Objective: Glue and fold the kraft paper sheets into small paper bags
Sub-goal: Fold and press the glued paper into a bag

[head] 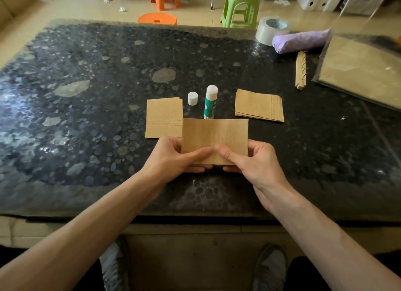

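Head: hands (173, 158) (258, 162) pinch sheet (214, 134) (thumbs atop).

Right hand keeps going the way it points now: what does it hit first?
Probably the left hand: the right hand points up-left along the held paper sheet, thumb tips almost meeting.

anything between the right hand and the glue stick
Only the kraft sheet that the right hand and left hand pinch: it sits in front of the upright glue stick, hiding its foot. The cap stands apart, left of the stick.
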Tool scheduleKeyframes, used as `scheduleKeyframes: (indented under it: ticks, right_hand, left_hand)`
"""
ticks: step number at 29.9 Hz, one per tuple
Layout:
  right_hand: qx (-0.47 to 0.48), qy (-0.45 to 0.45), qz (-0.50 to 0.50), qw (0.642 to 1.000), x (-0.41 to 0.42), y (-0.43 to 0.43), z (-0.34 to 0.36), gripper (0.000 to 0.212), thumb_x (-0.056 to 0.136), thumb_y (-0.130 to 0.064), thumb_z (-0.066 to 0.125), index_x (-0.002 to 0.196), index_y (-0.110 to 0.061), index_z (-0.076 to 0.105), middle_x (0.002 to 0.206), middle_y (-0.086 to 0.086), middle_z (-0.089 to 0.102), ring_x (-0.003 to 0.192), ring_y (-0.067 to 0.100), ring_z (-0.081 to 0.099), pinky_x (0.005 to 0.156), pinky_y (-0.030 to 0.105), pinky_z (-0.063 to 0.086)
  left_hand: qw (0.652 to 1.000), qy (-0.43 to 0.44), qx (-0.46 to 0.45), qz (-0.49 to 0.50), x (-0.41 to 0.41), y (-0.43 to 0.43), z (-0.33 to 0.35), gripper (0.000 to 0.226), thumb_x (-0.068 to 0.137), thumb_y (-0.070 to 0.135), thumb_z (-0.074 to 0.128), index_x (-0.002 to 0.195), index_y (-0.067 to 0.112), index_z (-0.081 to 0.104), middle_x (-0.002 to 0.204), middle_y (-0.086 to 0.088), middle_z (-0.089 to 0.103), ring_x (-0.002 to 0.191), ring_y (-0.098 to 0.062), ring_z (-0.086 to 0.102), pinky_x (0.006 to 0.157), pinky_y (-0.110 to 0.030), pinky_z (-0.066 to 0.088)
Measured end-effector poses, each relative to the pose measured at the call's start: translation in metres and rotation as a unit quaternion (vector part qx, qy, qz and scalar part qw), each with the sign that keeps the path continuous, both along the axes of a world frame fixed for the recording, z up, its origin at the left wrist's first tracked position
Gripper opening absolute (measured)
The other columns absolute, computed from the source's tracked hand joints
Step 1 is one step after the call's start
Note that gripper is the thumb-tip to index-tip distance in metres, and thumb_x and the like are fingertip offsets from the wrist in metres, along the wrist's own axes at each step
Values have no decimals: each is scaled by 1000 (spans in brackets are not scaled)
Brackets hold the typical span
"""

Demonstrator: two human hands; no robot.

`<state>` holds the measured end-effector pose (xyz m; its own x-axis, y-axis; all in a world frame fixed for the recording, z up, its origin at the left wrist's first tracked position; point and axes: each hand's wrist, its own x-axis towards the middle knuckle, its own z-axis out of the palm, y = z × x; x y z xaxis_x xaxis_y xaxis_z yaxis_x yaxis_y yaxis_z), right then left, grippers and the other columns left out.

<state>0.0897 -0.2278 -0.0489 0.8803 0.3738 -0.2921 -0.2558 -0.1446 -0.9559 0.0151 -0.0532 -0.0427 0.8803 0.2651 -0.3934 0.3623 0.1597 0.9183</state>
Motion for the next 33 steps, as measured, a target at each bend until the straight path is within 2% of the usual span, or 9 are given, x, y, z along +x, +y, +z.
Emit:
scheduleKeyframes:
  ticks: [4,8,10,13,19,25,33]
  right_hand:
    - [-24,-12,1,1000,-1,0,0,25,78,-30,88,96,-17,77,85,-1,80,83,16,78,86,37,62]
    - [-7,2,2,1000,1,0,1,27,77,-29,88,98,-20,76,91,-6,80,87,12,78,81,33,63]
    - [-3,14,6,1000,2,0,1,31,77,-29,88,103,-16,76,93,-4,81,89,14,78,79,33,64]
    - [0,13,0,1000,6,0,2,28,78,-26,87,102,-17,76,91,-5,81,85,15,79,77,30,64]
    - [9,32,6,999,18,-7,7,23,83,-21,82,105,-17,76,94,-5,81,91,12,78,71,26,63]
    - [-5,36,8,999,26,-12,11,26,84,-19,81,109,-13,77,97,0,81,93,13,78,73,27,64]
    - [-9,28,-10,1000,28,-15,13,18,85,-16,81,103,-12,77,93,2,81,86,19,79,74,28,65]
  left_hand:
    - [1000,-14,11,-3,0,-2,0,23,89,17,75,105,0,74,91,-13,78,88,-24,77,76,-27,63]
    - [1000,4,-5,-2,0,1,1,29,87,19,77,110,2,73,94,-12,79,90,-24,77,79,-30,62]
    - [1000,2,5,-2,0,2,2,25,88,17,75,108,2,73,93,-12,79,89,-24,77,78,-30,62]
    - [1000,-2,3,-1,1,2,3,23,89,16,74,107,1,73,94,-12,79,90,-24,77,77,-29,63]
    - [1000,1,-23,-16,2,8,5,25,93,14,67,113,-1,70,98,-14,78,93,-24,77,76,-25,62]
    - [1000,-11,-13,-2,2,10,6,22,94,13,66,110,-2,70,96,-14,78,89,-22,77,72,-22,62]
    - [999,-17,-44,-8,1,16,7,25,100,14,59,115,-3,68,103,-16,77,98,-25,76,82,-28,62]
